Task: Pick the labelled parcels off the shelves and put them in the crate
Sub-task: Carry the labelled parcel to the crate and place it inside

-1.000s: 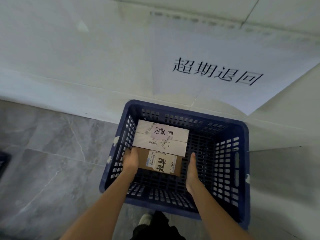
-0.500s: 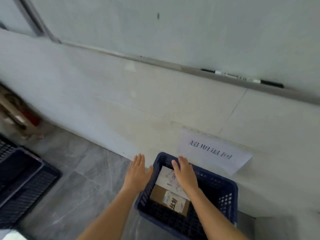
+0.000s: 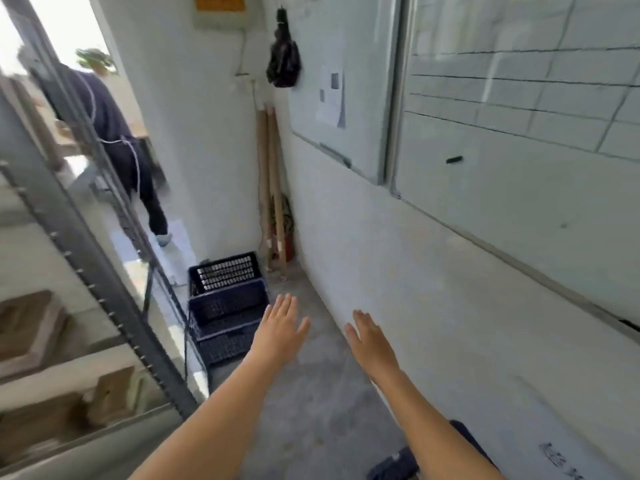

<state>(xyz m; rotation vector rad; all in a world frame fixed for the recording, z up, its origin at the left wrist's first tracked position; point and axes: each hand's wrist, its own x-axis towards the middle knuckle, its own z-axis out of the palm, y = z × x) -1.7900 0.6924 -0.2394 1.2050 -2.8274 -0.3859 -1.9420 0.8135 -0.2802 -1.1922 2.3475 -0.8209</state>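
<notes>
Now, hands: both reach forward over the grey floor (image 3: 311, 403), palms down, holding nothing.
Left hand (image 3: 281, 332): fingers straight and slightly spread – wide, with nothing between them; it shows in front of the near edge of the stacked crates.
Right hand (image 3: 372, 342): fingers straight and close together, thumb out to the side, gripping nothing; it hovers near the foot of the white wall (image 3: 398, 271).
Stacked crates (image 3: 227, 306): dark blue slatted crates piled on the floor ahead, beside the shelf frame; the top one stands tipped up on edge so its perforated base faces the camera. Nothing shows inside any of them, though the lower ones are mostly hidden.
Crate at the bottom edge (image 3: 398, 462): only a dark blue corner shows, beneath the right forearm – its contents cannot be seen.
Labelled parcels: on the shelves (image 3: 52, 341) at left, brown cardboard boxes (image 3: 31, 327) sit on the tiers behind the grey metal upright (image 3: 104, 289); the blur hides any labels.
Corner ahead: long cardboard tubes (image 3: 270, 188) lean upright against the wall, with a dark bag (image 3: 283, 60) hanging above them.
Wall at right: two whiteboards (image 3: 519, 150), the nearer one ruled into a grid, the farther with a sheet of paper (image 3: 331, 98) stuck to it.
Doorway at left: a person in dark clothes (image 3: 114, 133) stands beyond the shelving.
</notes>
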